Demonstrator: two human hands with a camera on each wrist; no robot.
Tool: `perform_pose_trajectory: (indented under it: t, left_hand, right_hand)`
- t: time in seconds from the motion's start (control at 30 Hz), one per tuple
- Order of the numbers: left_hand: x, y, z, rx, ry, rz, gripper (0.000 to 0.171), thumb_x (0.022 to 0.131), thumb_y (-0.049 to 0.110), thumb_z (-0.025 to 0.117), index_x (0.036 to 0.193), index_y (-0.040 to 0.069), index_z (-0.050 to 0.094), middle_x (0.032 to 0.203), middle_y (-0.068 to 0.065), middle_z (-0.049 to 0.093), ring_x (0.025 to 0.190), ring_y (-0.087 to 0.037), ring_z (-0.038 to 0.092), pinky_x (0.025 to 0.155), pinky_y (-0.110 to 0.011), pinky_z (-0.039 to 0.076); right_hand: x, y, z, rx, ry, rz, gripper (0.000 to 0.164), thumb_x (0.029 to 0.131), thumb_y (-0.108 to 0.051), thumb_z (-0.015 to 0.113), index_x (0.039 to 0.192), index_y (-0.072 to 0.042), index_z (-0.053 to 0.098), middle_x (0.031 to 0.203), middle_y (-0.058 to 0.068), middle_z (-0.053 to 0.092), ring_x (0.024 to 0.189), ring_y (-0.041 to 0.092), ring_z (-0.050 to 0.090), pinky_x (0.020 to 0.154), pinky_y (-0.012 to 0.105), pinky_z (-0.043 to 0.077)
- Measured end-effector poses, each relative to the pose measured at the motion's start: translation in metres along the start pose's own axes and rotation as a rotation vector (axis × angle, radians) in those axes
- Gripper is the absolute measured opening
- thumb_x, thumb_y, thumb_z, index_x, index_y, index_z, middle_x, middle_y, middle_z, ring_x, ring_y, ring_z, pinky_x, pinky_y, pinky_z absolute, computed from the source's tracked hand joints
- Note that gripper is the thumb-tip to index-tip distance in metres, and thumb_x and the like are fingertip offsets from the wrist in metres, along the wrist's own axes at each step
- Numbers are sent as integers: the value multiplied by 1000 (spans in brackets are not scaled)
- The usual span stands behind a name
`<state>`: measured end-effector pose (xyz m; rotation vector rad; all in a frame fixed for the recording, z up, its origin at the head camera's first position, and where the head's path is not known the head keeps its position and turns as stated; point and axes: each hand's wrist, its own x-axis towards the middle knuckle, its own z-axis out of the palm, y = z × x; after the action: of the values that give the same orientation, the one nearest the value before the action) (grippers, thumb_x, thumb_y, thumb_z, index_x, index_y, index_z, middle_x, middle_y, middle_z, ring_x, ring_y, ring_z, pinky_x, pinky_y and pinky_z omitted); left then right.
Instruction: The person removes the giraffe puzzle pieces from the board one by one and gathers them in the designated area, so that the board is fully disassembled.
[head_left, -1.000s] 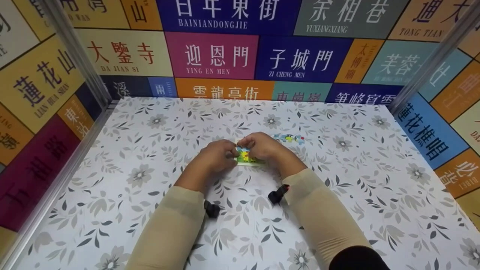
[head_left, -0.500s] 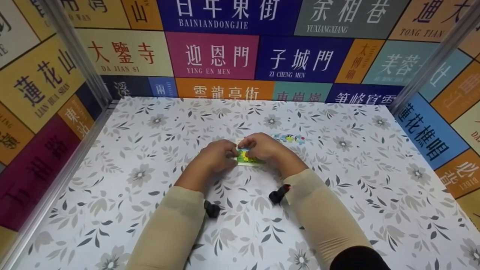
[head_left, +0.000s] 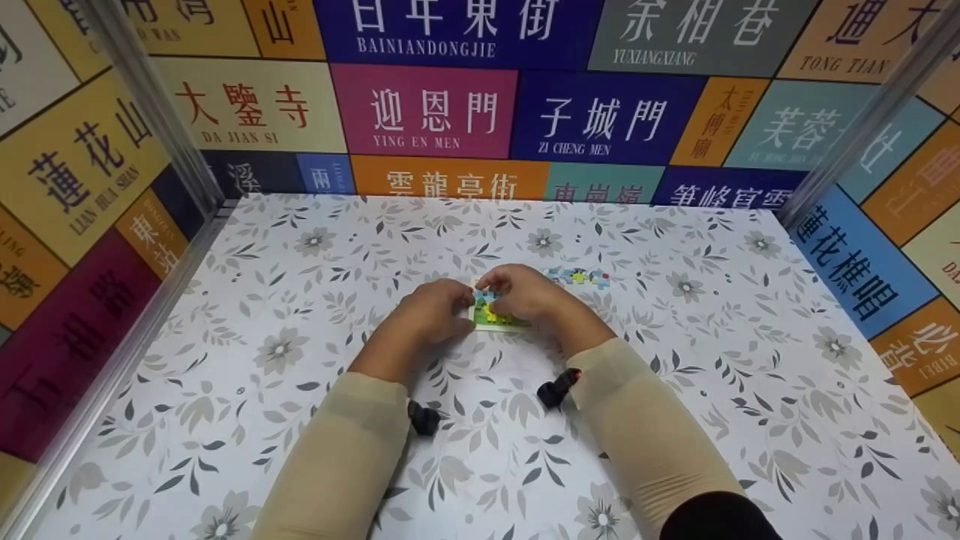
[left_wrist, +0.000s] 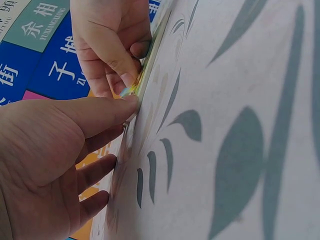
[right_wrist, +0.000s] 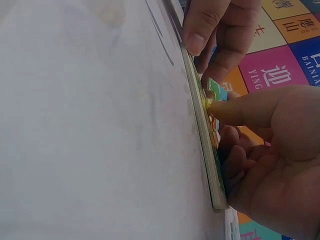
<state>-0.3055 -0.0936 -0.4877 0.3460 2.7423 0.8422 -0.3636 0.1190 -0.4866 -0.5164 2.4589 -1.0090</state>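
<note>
Right fingers (right_wrist: 232, 111) narrow, pinching tilted puzzle piece (right_wrist: 216, 91) over board (right_wrist: 206, 145). Left fingers (left_wrist: 97, 171) loosely spread, thumb (left_wrist: 107, 110) touching board's left edge.

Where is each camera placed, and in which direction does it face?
Head: worn on the head, facing forward and down at the puzzle board, table and lettered wall; left hand, right hand and beige sleeves show.
Left wrist: worn there, facing low across the table, picture turned sideways; left hand near, right hand beyond.
Right wrist: worn there, facing low along the puzzle board, also sideways; right hand near, left hand beyond.
Shared: the wrist views both show the puzzle board's edge and lettered wall.
</note>
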Motion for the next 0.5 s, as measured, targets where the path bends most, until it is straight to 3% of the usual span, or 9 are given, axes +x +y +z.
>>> perform_pose_trajectory:
  t: [0.27, 0.5]
  left_hand:
    - [1, 0, 0, 12, -9, -1, 42, 96, 30, 79, 135, 18, 70, 148, -3, 63, 143, -28, 57, 123, -49, 44]
    - [0, 2, -1, 11, -11, -4, 44, 97, 30, 79, 137, 17, 69, 148, -4, 64, 142, -28, 57, 123, -48, 43]
  right_hand:
    - [-3, 2, -3, 71, 24, -5, 30, 100, -5, 65, 124, -18, 76, 118, 8, 67, 97, 20, 61, 80, 30, 53]
    - [-6, 1, -8, 103, 44, 33, 26, 99, -7, 67, 117, -21, 80, 118, 5, 71, 96, 19, 65, 79, 29, 55]
